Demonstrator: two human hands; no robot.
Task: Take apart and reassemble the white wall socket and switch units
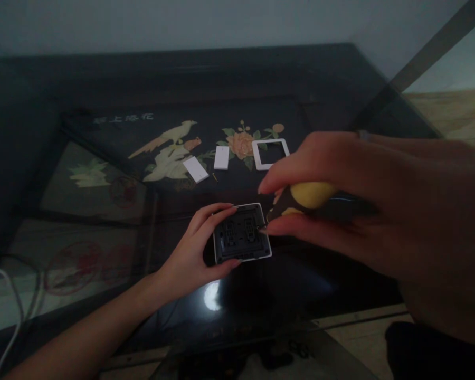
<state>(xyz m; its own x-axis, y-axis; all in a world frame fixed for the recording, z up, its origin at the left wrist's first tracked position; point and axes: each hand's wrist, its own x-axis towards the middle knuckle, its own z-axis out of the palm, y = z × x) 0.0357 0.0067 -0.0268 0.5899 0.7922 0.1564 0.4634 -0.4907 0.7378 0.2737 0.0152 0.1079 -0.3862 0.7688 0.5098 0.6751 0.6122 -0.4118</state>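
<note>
- The view is mostly filled by a glass-topped table (237, 74); its far edge is set against a grey wall (182, 26), and its right edge is slanted toward wood-toned floor (459, 113). Dark glass is stretched out beyond the loose parts, while only a narrow strip is left between them and the left hand.
- Under the glass, a bird-and-flower picture (176, 132) is shown, with pale sheets marked in red at the left. A bright light is reflected near the front edge, and a white cable (13, 295) is draped at the left.
- The right hand (352, 169), partly blurred, is clamped on a yellow-and-black screwdriver (311, 195), which is pointed at the switch's right side; whether contact is made by the tip cannot be told.
- By the left hand (192, 248), a white-rimmed wall switch (239, 235) is clamped between fingers on its far edge and thumb on its near edge, its black mechanism faced upward.
- A white square frame (256, 157) is laid beyond the switch, partly overlapped by the right hand.
- Two white rocker caps (221, 158) are laid left of the frame, one tilted.
- A small screw (214, 177) is seen just beside the tilted cap.
</note>
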